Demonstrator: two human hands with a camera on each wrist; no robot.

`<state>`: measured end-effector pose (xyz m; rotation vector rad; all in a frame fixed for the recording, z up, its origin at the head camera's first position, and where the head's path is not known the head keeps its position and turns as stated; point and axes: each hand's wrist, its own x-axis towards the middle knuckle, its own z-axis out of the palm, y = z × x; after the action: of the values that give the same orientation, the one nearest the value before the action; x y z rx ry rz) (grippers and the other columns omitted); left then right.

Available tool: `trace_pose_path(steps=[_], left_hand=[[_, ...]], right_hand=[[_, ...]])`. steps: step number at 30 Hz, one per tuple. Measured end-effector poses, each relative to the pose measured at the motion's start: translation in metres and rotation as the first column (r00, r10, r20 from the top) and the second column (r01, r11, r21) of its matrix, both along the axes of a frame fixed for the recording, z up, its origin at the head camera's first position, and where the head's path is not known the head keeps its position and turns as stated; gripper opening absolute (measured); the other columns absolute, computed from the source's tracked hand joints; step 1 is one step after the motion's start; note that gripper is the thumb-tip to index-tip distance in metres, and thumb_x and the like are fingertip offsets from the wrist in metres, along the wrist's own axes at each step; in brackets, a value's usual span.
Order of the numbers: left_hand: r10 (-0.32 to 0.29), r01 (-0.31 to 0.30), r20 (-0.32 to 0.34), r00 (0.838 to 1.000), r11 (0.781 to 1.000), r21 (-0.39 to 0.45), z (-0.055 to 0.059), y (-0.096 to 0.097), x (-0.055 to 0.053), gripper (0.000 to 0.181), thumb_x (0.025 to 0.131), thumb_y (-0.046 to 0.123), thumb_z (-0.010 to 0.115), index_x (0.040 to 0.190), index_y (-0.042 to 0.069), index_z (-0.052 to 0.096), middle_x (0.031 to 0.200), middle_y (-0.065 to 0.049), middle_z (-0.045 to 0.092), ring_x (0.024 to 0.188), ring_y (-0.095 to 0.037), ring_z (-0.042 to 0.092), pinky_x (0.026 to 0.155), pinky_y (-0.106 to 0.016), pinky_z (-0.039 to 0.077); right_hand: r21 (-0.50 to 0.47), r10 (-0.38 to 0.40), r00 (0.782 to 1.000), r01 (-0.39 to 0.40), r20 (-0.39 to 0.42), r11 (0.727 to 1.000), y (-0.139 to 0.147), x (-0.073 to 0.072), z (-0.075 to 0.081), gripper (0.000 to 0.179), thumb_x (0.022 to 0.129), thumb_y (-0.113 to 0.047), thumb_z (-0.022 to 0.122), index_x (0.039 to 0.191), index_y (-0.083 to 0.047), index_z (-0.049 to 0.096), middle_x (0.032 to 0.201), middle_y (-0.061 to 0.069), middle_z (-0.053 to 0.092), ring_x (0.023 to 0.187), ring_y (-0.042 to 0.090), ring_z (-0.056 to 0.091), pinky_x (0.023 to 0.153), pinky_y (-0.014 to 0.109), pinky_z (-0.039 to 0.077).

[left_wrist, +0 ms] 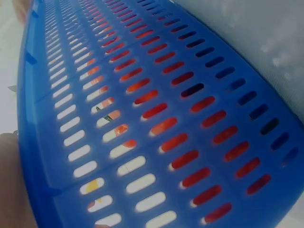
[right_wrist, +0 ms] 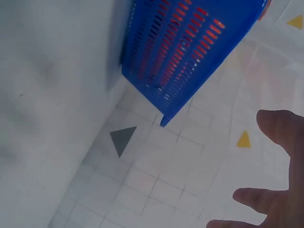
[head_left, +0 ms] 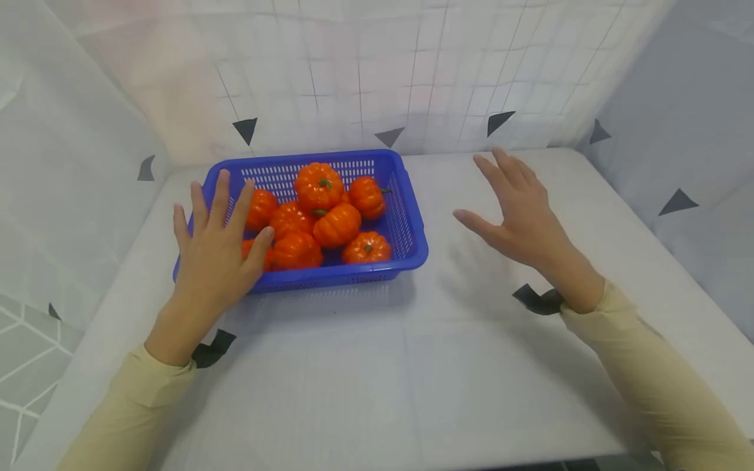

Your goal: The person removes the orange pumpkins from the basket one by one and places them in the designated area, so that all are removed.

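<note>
Blue basket (head_left: 341,273), orange pumpkins (head_left: 337,226) contained. Left hand (head_left: 216,255) held at its left end, right hand (head_left: 523,212) well rightward; both grips spread, unfilled. Pre-grasp step judged; a curled hold would be needed.

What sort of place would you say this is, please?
Probably a makeshift recording booth, though I can't be certain: pale sheeting marked with dark triangles stands around a white-topped table, where a blue basket of orange pumpkins sits.

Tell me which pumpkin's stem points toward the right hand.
The rear-right pumpkin in the blue basket: its stem juts right; other visible stems face upward or left.
</note>
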<state>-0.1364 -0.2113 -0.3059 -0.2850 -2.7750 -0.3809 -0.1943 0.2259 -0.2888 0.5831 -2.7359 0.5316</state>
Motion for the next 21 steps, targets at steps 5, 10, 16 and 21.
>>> trace_pose_path(steps=[5, 10, 16, 21], left_hand=[[0.006, -0.006, -0.021, 1.0, 1.0, 0.021, 0.002, -0.004, 0.001, 0.076, 0.105, 0.046, 0.046, 0.168, 0.012, 0.02, 0.173, -0.016, -0.001, 0.154, -0.046, -0.015, 0.114, -0.069, -0.018], [0.03, -0.027, -0.037, 0.999, 0.998, 0.058, 0.003, -0.013, 0.0, 0.075, 0.104, 0.043, 0.049, 0.166, 0.009, 0.024, 0.172, -0.019, 0.005, 0.154, -0.049, -0.009, 0.115, -0.07, -0.015], [0.059, -0.059, 0.008, 0.998, 0.993, 0.107, 0.002, -0.026, -0.004, 0.078, 0.102, 0.037, 0.055, 0.165, 0.004, 0.024, 0.17, -0.025, 0.011, 0.153, -0.054, -0.003, 0.116, -0.071, -0.01], [0.089, -0.099, 0.069, 0.994, 0.984, 0.151, 0.004, -0.039, -0.008, 0.081, 0.101, 0.032, 0.057, 0.165, 0.001, 0.02, 0.169, -0.028, 0.011, 0.152, -0.056, 0.001, 0.117, -0.073, -0.001]], right_hand=[[0.008, 0.05, 0.998, -0.05, 0.028, 0.999, -0.02, -0.001, 0.008, 0.088, 0.096, -0.046, 0.07, 0.167, -0.017, 0.026, 0.172, 0.012, 0.016, 0.156, 0.037, 0.014, 0.119, 0.07, 0.011], [-0.01, 0.13, 0.99, -0.13, 0.047, 0.991, -0.04, -0.005, 0.019, 0.089, 0.095, -0.045, 0.071, 0.168, -0.02, 0.026, 0.172, 0.009, 0.018, 0.156, 0.036, 0.016, 0.118, 0.071, 0.016], [-0.029, 0.216, 0.972, -0.214, 0.09, 0.976, -0.064, -0.007, 0.037, 0.092, 0.093, -0.044, 0.075, 0.168, -0.022, 0.026, 0.172, 0.007, 0.018, 0.156, 0.033, 0.018, 0.116, 0.072, 0.021], [-0.021, 0.267, 0.958, -0.266, 0.101, 0.964, -0.078, -0.015, 0.048, 0.091, 0.093, -0.043, 0.076, 0.167, -0.021, 0.028, 0.172, 0.007, 0.02, 0.155, 0.032, 0.02, 0.116, 0.068, 0.026]])
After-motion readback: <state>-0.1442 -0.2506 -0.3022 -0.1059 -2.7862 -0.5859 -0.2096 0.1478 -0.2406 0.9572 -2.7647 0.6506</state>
